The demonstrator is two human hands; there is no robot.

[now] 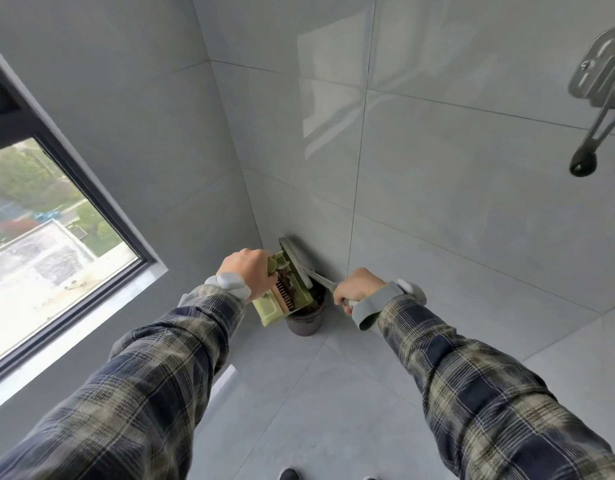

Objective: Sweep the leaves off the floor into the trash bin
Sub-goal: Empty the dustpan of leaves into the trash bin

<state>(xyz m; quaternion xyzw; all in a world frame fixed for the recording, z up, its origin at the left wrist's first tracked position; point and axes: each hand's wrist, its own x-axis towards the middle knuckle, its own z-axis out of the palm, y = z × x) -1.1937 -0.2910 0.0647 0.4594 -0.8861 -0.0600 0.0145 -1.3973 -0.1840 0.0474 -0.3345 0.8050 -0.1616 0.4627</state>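
Left hand (250, 271) grips the tilted green dustpan (281, 299) holding indistinct brown leaves (288, 276), right hand (358, 289) grips the grey broom (295, 251), and the dark trash bin (304, 323), at the dustpan's 5 o'clock, is half hidden.

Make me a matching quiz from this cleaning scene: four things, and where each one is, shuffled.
Things:
1. green plastic dustpan
2. dark round trash bin
3. grey long-handled brush
4. metal wall crank with black knob

Places:
a. high on the right wall
b. on the floor in the corner
c. held by the left hand, tipped above the bin
d. gripped by the right hand

Pairs: 1-c, 2-b, 3-d, 4-a.
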